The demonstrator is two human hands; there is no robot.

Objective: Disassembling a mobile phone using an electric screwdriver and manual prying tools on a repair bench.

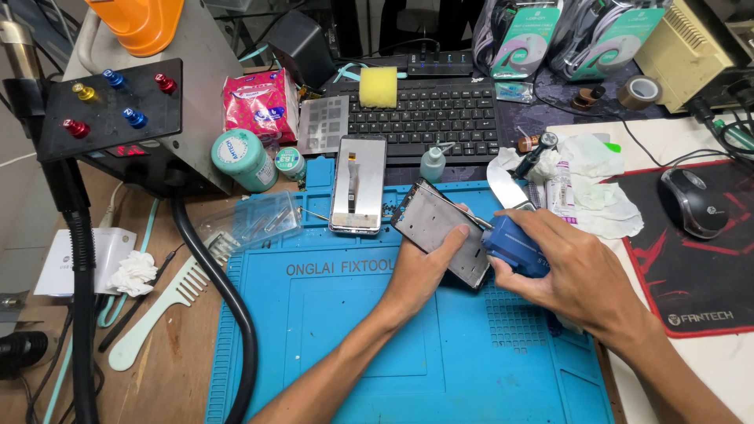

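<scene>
I see the work mat (330, 330) in front of the keyboard (424, 118). On the mat's far edge lies a phone screen (358, 185), left of the phone frame (440, 228). Left hand (420, 271) under the frame, right hand (577, 271) just right of it. Mouse (693, 202) on the mousepad (707, 275), far right. Comb (157, 310) left of the mat.
</scene>
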